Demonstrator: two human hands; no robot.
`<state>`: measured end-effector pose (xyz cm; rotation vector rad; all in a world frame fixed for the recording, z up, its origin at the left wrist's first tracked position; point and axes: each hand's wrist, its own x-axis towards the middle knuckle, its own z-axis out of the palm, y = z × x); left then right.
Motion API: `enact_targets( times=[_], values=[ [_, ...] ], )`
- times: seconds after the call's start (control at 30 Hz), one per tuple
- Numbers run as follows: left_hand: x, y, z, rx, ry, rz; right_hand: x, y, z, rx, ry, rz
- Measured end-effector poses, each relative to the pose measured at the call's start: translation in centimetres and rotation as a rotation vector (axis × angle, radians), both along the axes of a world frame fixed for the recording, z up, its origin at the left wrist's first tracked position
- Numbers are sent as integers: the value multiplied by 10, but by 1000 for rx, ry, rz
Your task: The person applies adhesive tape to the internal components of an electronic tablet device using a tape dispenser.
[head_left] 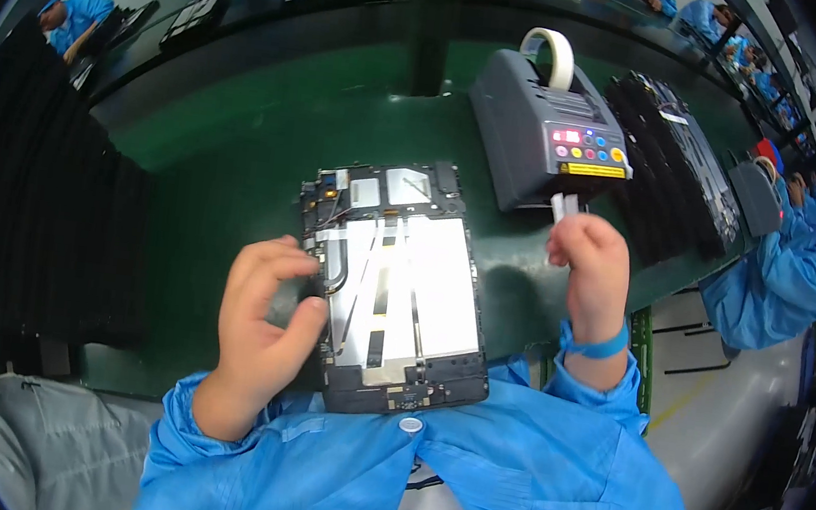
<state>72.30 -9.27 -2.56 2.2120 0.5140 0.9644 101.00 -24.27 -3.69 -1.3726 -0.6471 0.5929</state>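
In the head view we're pinching a whitish tape strip (pixel 561 208) in our right hand (pixel 589 256) beside the grey dispenser (pixel 516 116), upper right; a loose pinch could be letting it curl and stick to itself. Our left hand (pixel 264 324) is hanging half-curled, gripping nothing (touching? can't tell), by the opened tablet (pixel 447 285), mid-frame. That's pointing its silver-square end frame-top, long axis leaning slightly left.

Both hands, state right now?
Left hand: open, at the left edge of the opened tablet.
Right hand: closed, pinching pale tape.
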Motion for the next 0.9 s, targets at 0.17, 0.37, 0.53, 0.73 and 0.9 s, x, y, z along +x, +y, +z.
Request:
enact_targets(
  times=[0.17, 0.37, 0.53, 0.73, 0.9],
  values=[
    [18, -15, 25, -214, 89, -237, -71, 18, 36, 4, -505, 640],
    [12, -13, 11, -427, -99, -312, -90, 26, 43, -100, -501, 667],
    [18, -9, 16, -728, -141, -204, -93, 34, 33, 8, -565, 693],
    [14, -2, 0, -484, -140, -193, -101, 34, 29, -129, -285, 378],
    [18, 2, -10, -490, -268, -290, -98, 49, 34, 46, -586, 588]
  ],
)
